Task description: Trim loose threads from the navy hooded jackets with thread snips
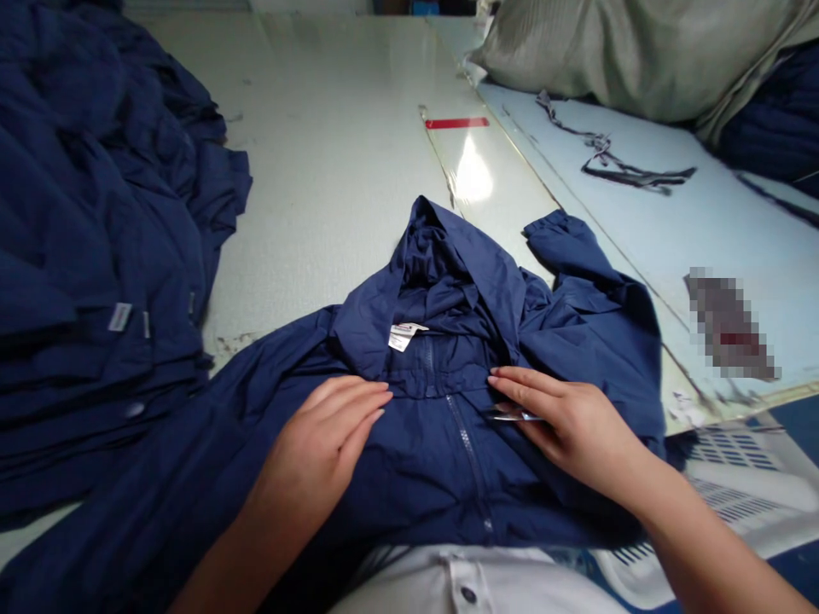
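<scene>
A navy hooded jacket point(409, 477) lies spread on the table, its hood pointing away from me. A white label point(404, 335) shows inside the neck, and a zipper point(468, 448) runs down the front. My left hand point(336, 426) rests on the jacket left of the neck opening, fingers extended and lying flat. On the other side of the zipper, my right hand point(556, 414) touches the jacket by the collar. A small shiny metal tool point(512, 414) sticks out from under its fingers, mostly hidden by the palm.
Navy garments point(95, 213) are piled at the left. A red strip point(456, 124) marks the pale table point(320, 128). Dark cords point(633, 175) and a grey sack point(595, 51) are at the back right. White plastic baskets point(755, 486) stand below the table's right edge.
</scene>
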Action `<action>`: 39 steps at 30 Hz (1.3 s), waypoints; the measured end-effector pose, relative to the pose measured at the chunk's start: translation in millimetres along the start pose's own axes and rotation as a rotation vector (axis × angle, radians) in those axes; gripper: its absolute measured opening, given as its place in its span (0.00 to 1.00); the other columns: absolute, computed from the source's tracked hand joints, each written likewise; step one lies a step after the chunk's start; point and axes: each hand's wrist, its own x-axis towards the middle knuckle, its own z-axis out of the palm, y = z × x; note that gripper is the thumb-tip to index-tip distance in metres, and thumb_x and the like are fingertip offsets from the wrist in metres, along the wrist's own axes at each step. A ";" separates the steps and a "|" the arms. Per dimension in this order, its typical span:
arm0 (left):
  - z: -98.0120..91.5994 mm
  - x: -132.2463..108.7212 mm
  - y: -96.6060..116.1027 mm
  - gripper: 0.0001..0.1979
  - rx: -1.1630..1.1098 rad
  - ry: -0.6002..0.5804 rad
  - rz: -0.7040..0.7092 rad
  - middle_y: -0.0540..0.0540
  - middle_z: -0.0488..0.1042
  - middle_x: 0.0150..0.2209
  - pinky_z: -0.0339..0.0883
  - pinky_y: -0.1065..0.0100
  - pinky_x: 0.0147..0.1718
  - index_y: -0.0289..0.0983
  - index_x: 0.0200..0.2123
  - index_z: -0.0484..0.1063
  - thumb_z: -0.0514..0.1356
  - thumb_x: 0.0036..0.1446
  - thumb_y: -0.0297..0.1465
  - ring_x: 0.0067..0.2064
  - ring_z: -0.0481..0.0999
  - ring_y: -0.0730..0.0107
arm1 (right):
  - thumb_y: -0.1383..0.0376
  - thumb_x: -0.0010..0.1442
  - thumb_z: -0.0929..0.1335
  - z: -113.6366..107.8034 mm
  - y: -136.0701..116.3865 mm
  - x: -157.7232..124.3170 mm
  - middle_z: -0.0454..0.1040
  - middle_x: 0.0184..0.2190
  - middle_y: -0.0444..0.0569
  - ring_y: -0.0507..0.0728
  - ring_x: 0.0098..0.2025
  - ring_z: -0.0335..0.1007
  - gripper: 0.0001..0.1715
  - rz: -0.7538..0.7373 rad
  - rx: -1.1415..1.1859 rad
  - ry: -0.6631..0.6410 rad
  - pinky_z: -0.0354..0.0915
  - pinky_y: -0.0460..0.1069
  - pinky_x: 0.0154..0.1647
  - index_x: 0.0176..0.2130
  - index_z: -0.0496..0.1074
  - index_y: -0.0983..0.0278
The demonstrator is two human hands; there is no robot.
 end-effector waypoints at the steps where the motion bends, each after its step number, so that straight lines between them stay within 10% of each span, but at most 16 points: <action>1: 0.8 -0.5 0.2 0.12 -0.030 0.025 -0.040 0.44 0.81 0.44 0.69 0.62 0.52 0.36 0.44 0.77 0.54 0.66 0.28 0.48 0.77 0.63 | 0.69 0.66 0.62 0.9 -0.7 -0.5 0.74 0.57 0.53 0.59 0.54 0.76 0.21 0.013 0.032 0.014 0.75 0.53 0.50 0.56 0.72 0.67; 9: 0.4 1.3 5.3 0.14 -0.078 0.099 -0.494 0.44 0.77 0.37 0.71 0.65 0.35 0.38 0.39 0.74 0.57 0.62 0.41 0.36 0.76 0.64 | 0.69 0.66 0.64 8.4 -3.7 -1.2 0.76 0.54 0.53 0.57 0.52 0.76 0.17 0.047 0.117 0.122 0.73 0.50 0.52 0.53 0.73 0.65; 14: -2.8 16.9 6.6 0.18 -0.088 -0.073 -0.663 0.49 0.72 0.22 0.63 0.68 0.25 0.39 0.27 0.72 0.61 0.56 0.49 0.25 0.72 0.66 | 0.75 0.62 0.63 12.3 -8.8 5.3 0.77 0.49 0.54 0.59 0.43 0.79 0.20 0.119 -0.053 0.141 0.75 0.50 0.39 0.50 0.75 0.64; 18: -0.9 37.6 17.2 0.15 -0.522 -0.140 -0.836 0.51 0.72 0.16 0.62 0.72 0.18 0.38 0.24 0.70 0.65 0.54 0.42 0.18 0.72 0.69 | 0.76 0.60 0.63 13.5 -14.7 10.4 0.78 0.45 0.54 0.57 0.40 0.78 0.18 0.114 0.002 0.242 0.73 0.48 0.36 0.46 0.76 0.64; 23: 9.9 48.9 33.0 0.06 -1.287 0.041 -1.069 0.42 0.82 0.38 0.80 0.61 0.33 0.35 0.39 0.71 0.60 0.58 0.29 0.37 0.84 0.58 | 0.77 0.60 0.63 18.0 -15.4 8.5 0.78 0.46 0.55 0.58 0.43 0.78 0.19 0.080 0.062 0.209 0.74 0.49 0.40 0.47 0.76 0.66; 30: 27.4 40.2 34.1 0.03 -1.559 0.058 -0.995 0.46 0.81 0.33 0.80 0.56 0.40 0.33 0.33 0.72 0.64 0.57 0.25 0.35 0.82 0.65 | 0.72 0.63 0.65 -2.2 -15.4 25.8 0.78 0.44 0.54 0.56 0.44 0.77 0.14 0.115 0.304 0.243 0.72 0.48 0.45 0.44 0.78 0.65; 39: 22.0 39.1 29.2 0.05 -1.580 0.007 -0.981 0.44 0.81 0.40 0.82 0.55 0.37 0.34 0.34 0.74 0.66 0.55 0.27 0.40 0.81 0.60 | 0.67 0.60 0.70 -5.0 -0.7 105.3 0.76 0.38 0.50 0.57 0.36 0.73 0.09 0.167 0.058 0.106 0.65 0.49 0.35 0.41 0.80 0.63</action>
